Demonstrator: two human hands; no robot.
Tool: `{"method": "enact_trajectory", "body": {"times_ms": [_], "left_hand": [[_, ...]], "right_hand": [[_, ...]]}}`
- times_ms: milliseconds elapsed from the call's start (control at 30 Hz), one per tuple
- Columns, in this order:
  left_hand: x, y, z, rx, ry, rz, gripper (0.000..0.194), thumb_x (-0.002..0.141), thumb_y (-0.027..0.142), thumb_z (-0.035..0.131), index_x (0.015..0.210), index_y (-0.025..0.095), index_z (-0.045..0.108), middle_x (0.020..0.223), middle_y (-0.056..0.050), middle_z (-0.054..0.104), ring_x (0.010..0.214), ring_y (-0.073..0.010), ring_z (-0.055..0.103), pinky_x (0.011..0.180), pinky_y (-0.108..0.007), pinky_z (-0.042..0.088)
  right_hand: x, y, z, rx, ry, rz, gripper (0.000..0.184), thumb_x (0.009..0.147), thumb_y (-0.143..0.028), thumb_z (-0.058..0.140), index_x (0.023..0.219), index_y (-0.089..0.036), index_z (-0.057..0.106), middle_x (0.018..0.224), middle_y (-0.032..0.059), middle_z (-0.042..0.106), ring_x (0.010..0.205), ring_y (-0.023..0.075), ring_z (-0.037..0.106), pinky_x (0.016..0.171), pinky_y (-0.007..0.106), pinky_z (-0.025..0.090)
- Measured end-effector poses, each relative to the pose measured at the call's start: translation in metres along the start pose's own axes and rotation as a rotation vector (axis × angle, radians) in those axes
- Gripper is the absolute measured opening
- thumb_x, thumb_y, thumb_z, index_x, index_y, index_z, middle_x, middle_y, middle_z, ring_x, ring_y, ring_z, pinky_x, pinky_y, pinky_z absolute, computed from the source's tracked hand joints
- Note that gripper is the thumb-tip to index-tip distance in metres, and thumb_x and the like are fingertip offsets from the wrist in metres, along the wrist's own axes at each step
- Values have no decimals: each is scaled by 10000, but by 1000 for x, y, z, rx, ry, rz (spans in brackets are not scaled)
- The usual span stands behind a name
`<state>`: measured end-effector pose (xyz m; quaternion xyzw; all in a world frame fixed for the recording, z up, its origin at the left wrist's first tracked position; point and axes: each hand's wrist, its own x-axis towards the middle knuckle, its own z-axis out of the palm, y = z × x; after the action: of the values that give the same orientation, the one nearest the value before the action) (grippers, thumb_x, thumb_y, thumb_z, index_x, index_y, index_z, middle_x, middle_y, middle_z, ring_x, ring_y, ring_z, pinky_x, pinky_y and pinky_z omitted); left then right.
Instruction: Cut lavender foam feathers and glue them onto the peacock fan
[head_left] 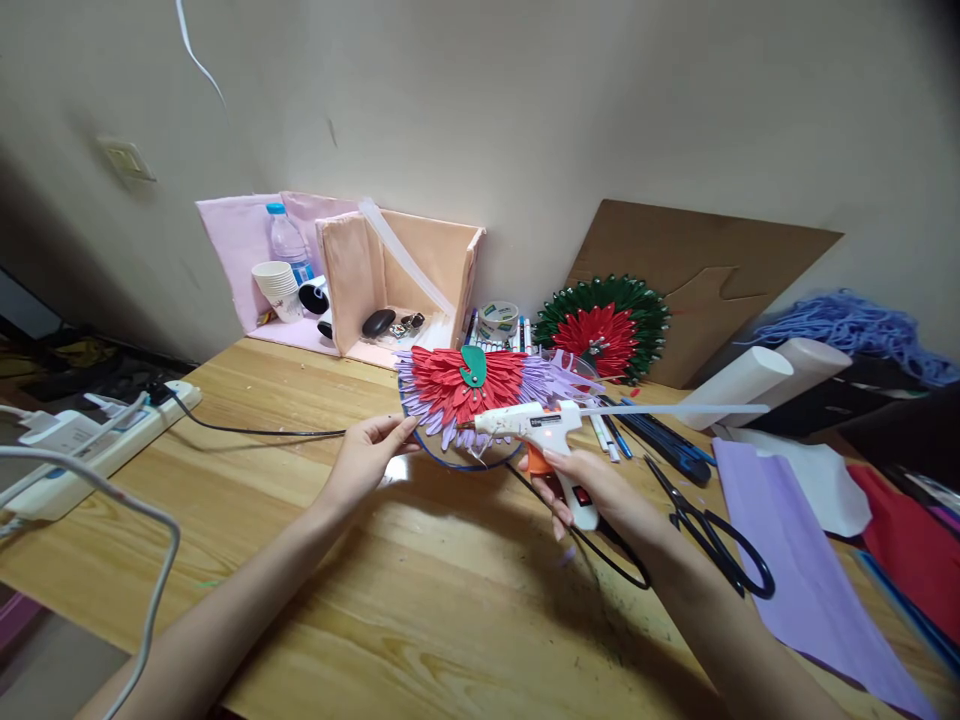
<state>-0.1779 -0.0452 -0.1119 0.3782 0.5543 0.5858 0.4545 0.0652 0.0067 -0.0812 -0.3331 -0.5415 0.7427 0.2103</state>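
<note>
My left hand pinches the left rim of a round fan, which I hold up above the table. Red and purple petal-like pieces cover much of the fan, with a green piece at its centre; its lower part is bare within a dark rim. In my right hand is a white glue gun with an orange trigger, its fingers wrapped round the handle. The nozzle points left, in front of the fan's lower petals. A long glue stick sticks out of its back.
Black scissors and purple sheet material lie at the right. A green-and-red flower disc leans at the back near cardboard. Pink boxes hold paper cups and a bottle. A power strip sits at left.
</note>
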Motion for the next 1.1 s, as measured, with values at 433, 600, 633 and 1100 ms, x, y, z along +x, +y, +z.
{"method": "enact_trajectory", "body": {"times_ms": [433,600,633,1100], "left_hand": [[-3,4,1,1,-6,-1,252,688,362,674,828,158,721,760,-26,707,716,-121,615,699,-205,506],[-4,5,1,0,-2,2,245,690,359,674,823,158,721,749,-22,706,708,-119,613,699,-204,506],[-4,5,1,2,-3,5,245,691,359,673,824,159,720,750,-22,705,710,-120,613,699,-204,505],[4,5,-7,-63,23,-19,300,667,409,675,810,148,704,766,-49,705,676,-153,626,712,-273,504]], "right_hand": [[5,5,-6,70,65,-23,309,754,-448,557,770,-140,582,497,-45,459,367,45,389,381,200,493],[7,4,-8,42,13,8,334,735,-473,566,730,-139,573,497,-42,463,358,49,387,383,220,496],[6,4,-8,41,21,3,333,738,-471,564,733,-138,572,501,-41,463,362,49,387,388,220,497],[-17,-25,-21,311,419,-500,201,835,-406,476,777,-214,488,574,-38,416,509,93,435,503,195,447]]}}
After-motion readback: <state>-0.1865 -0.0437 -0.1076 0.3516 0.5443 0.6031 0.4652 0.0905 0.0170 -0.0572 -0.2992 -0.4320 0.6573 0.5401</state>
